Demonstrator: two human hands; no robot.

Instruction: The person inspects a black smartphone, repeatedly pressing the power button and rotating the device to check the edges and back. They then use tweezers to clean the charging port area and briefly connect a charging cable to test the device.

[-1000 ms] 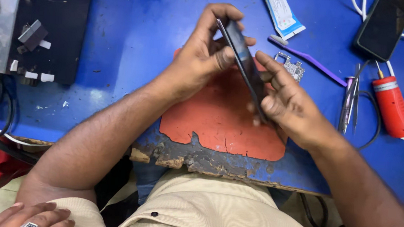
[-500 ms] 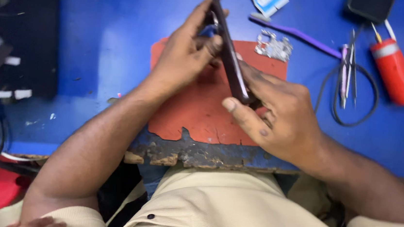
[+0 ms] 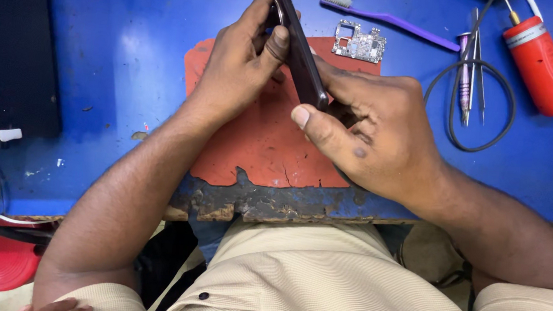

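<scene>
Blue workbench [image 3: 131, 63], seen from my remote feed: the left hand [image 3: 244, 66] pinches a dark phone [image 3: 299, 51] on edge above the red mat [image 3: 257, 147], the right hand [image 3: 371, 137] closed around its lower end; beyond lie a circuit board [image 3: 360, 43], purple brush [image 3: 395, 19] and red tool [image 3: 541, 65]

The table [image 3: 132, 49] is blue, the mat [image 3: 264, 141] orange-red, the phone [image 3: 299, 51] black, the brush [image 3: 395, 19] purple, the bottle [image 3: 541, 65] red, the trousers [image 3: 318, 286] beige.
</scene>
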